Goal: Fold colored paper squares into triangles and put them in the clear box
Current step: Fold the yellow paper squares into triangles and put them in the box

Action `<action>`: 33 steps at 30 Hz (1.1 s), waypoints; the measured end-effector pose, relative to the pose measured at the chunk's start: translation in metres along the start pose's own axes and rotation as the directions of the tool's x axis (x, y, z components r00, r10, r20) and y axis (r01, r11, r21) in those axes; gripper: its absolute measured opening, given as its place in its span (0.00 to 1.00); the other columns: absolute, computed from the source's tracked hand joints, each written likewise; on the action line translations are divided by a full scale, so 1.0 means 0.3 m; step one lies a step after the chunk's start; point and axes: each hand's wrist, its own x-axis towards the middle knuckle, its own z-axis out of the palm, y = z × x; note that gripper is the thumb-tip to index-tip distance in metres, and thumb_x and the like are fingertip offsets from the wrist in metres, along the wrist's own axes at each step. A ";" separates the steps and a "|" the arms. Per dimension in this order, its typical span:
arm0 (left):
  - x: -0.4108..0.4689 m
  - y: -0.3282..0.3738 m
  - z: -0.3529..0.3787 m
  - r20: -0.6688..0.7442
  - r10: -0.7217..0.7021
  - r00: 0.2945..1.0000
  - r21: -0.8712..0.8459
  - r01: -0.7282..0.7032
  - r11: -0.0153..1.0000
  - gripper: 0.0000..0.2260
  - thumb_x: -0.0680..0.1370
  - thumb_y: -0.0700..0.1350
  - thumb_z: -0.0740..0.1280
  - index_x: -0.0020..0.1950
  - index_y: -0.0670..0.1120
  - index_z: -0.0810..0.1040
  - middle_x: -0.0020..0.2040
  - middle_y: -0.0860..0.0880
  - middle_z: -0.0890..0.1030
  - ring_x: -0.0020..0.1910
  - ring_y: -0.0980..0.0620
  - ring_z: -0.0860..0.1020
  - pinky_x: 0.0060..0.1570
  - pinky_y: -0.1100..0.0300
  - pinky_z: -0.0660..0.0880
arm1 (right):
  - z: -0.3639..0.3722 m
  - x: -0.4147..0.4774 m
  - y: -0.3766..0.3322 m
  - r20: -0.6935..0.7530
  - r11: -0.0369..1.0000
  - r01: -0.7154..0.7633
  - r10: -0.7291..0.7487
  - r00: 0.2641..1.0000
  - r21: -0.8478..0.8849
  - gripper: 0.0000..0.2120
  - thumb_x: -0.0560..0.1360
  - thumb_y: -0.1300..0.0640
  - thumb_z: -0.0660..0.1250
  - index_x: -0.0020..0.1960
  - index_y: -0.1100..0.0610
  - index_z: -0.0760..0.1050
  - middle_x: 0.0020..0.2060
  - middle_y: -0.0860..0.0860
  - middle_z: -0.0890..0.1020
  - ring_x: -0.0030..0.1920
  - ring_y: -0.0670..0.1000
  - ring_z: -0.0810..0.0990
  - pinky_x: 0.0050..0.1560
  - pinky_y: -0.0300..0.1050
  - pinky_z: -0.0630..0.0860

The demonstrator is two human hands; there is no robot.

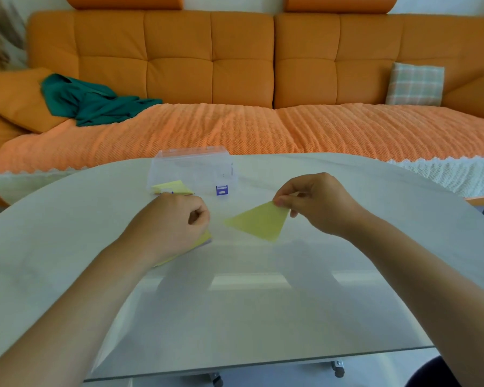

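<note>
Head view: my right hand [313,203] pinches one corner of the yellow triangle [259,223]; my left hand [171,222] is curled, empty. Risk: the one-corner hold may let the fold spring open.

We see a yellow paper triangle [259,222], already folded. It is lifted a little above the table and its top corner is pinched by the right hand [313,203], while the long point goes to the left. The pile of yellow squares [204,238] lies flat, mostly hidden under the left hand [171,222], which rests on it with curled fingers. The clear box [193,169] stands further away, with a purple latch [222,189] in front. A yellow folded paper [172,187] lies in its left part.
</note>
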 end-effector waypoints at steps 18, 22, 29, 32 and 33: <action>-0.002 0.115 0.137 0.288 -0.304 0.908 -0.764 0.409 0.499 0.03 0.77 0.42 0.71 0.43 0.46 0.83 0.34 0.50 0.83 0.30 0.55 0.80 0.29 0.66 0.73 | 0.077 -0.031 -0.033 0.075 0.945 0.285 -0.276 0.958 -0.161 0.19 0.77 0.63 0.65 0.61 0.42 0.73 0.59 0.41 0.74 0.56 0.42 0.76 0.51 0.36 0.74; 0.001 0.113 0.128 0.349 -0.322 0.880 -0.808 0.456 0.372 0.07 0.79 0.42 0.68 0.53 0.40 0.82 0.46 0.39 0.86 0.44 0.41 0.85 0.34 0.61 0.79 | 0.090 -0.043 -0.030 0.203 0.894 0.358 -0.310 0.929 -0.269 0.27 0.70 0.72 0.62 0.56 0.43 0.76 0.68 0.47 0.71 0.66 0.47 0.72 0.58 0.46 0.75; 0.004 0.117 0.138 0.400 -0.251 0.881 -0.827 0.465 0.316 0.03 0.81 0.41 0.66 0.49 0.42 0.77 0.48 0.43 0.87 0.47 0.45 0.86 0.45 0.55 0.81 | 0.126 -0.032 -0.007 0.037 0.943 0.300 -0.298 0.954 -0.141 0.03 0.74 0.50 0.75 0.47 0.47 0.83 0.61 0.44 0.80 0.55 0.39 0.79 0.55 0.32 0.72; 0.006 0.114 0.134 0.329 -0.219 0.919 -0.869 0.385 0.311 0.10 0.76 0.40 0.73 0.56 0.43 0.80 0.51 0.46 0.87 0.50 0.48 0.85 0.49 0.56 0.82 | 0.127 -0.023 -0.015 0.004 0.990 0.141 -0.141 0.990 0.012 0.01 0.75 0.50 0.74 0.44 0.44 0.83 0.57 0.39 0.82 0.52 0.38 0.80 0.52 0.32 0.73; 0.007 0.112 0.132 0.291 -0.207 0.934 -0.881 0.346 0.323 0.12 0.75 0.40 0.74 0.57 0.44 0.80 0.50 0.46 0.87 0.50 0.48 0.86 0.49 0.57 0.82 | 0.127 -0.020 -0.016 0.013 0.994 0.095 -0.096 0.995 0.045 0.01 0.75 0.49 0.73 0.44 0.45 0.83 0.55 0.39 0.83 0.51 0.40 0.81 0.52 0.36 0.74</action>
